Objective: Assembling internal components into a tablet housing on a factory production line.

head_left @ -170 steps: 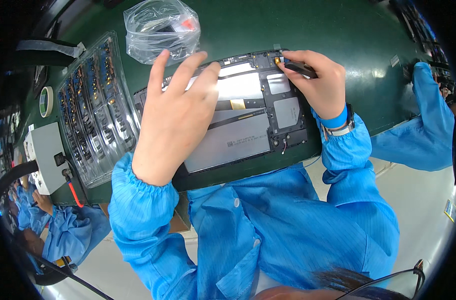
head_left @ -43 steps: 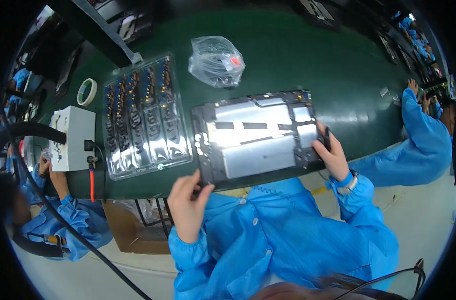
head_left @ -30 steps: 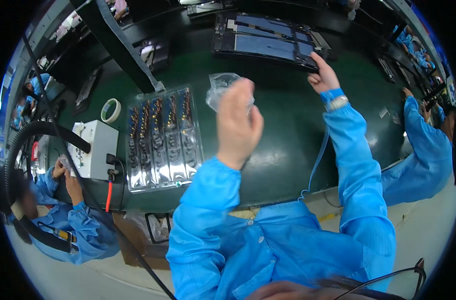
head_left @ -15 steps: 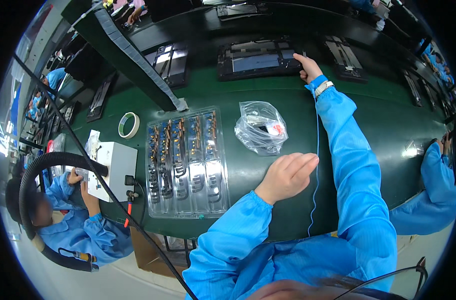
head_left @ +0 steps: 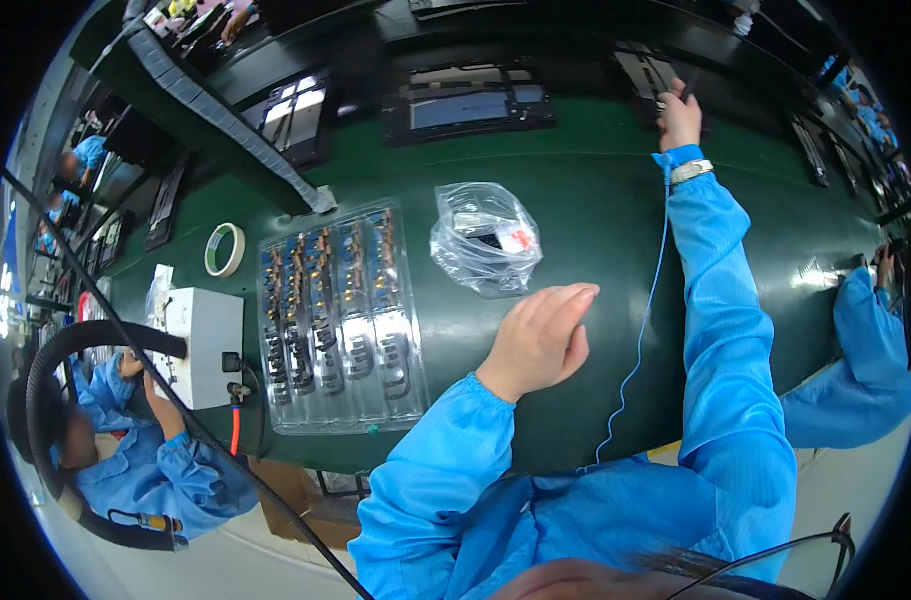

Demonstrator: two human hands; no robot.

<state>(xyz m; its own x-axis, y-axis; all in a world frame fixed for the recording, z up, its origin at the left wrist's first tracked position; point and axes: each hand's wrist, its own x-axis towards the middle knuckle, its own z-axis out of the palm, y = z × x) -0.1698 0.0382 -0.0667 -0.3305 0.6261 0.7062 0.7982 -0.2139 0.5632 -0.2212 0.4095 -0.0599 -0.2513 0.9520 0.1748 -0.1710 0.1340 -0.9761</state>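
At the far right of the bench, my right hand (head_left: 679, 120) is reached out with its fingers closed round a slim dark tool (head_left: 688, 88); its exact kind is too small to make out. Just beside it lies a flat dark device (head_left: 647, 82), partly hidden by the fingers. A blue wrist strap (head_left: 679, 156) with a thin blue cord (head_left: 640, 350) circles that wrist, below it a pale band. My left hand (head_left: 537, 342) hovers over the bench, fingers stretched and thumb apart, holding nothing. Beyond it sits a clear plastic bag (head_left: 485, 240) with small parts inside.
A clear tray (head_left: 415, 330) of small cable-like parts lies left of the bag. Further left are a tape roll (head_left: 224, 250) and a white box (head_left: 207, 345) with a black hose. Another device (head_left: 470, 103) lies at the back, beside a slanting post (head_left: 225, 115). Co-workers sit both sides.
My right hand has moved right, from the middle device to the right-hand one, with the slim tool in it. My left hand has shifted slightly left and its thumb now stands apart.
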